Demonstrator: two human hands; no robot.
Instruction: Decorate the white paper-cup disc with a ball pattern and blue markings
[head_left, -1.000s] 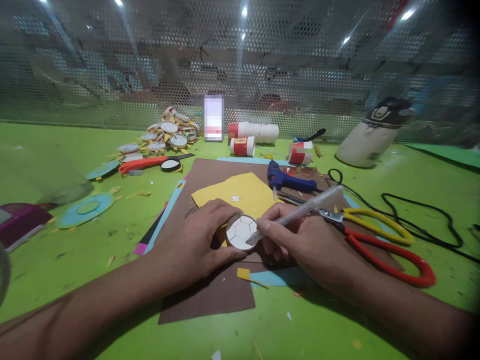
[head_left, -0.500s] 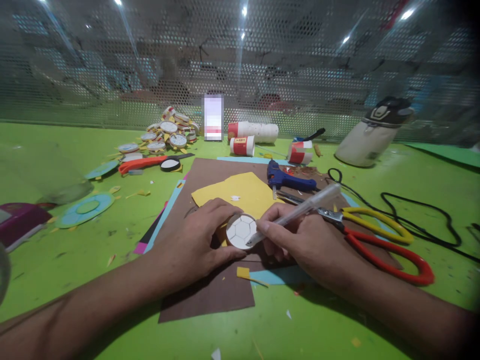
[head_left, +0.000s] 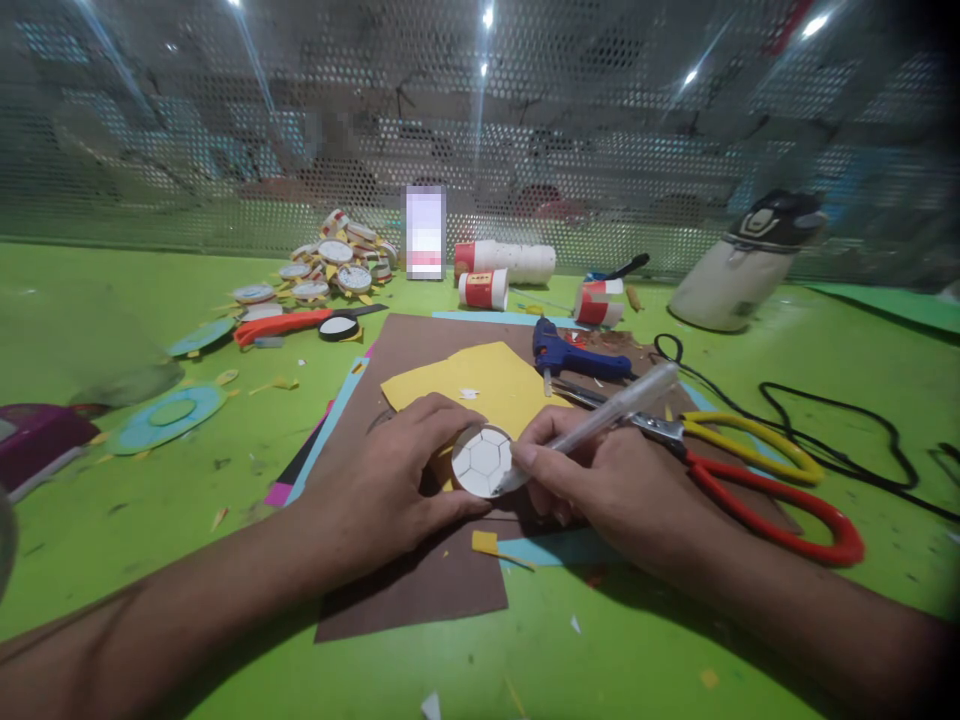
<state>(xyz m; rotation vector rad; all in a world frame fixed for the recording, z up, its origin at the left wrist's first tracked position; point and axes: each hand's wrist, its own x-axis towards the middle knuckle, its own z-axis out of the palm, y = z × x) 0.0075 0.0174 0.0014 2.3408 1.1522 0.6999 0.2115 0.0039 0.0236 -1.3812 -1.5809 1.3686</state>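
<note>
Between thumb and fingers, my left hand (head_left: 420, 460) grips a small round white disc (head_left: 480, 462) by its edge. Dark lines on the disc form a football-like pattern of a hexagon with spokes. My right hand (head_left: 577, 460) holds a clear-barrelled pen (head_left: 611, 412), its tip on the lower right part of the disc. Beneath both hands lie brown sheets (head_left: 412, 590), and a yellow sheet (head_left: 480, 375) is just beyond the disc. Scissors (head_left: 780, 500) with one red and one yellow handle rest by my right wrist, partly hidden by the hand.
A blue glue gun (head_left: 577, 358) lies beyond my right hand, with a black cord (head_left: 832, 400) to its right. Decorated discs (head_left: 337, 255) are piled at back left, near an orange-handled knife (head_left: 281, 325). Paper cups (head_left: 484, 290), a phone (head_left: 426, 232) and a jug (head_left: 739, 275) stand or lie behind.
The pen tip has shifted slightly along the disc's lower right, and a dark mark there looks larger. Both hands keep their grips.
</note>
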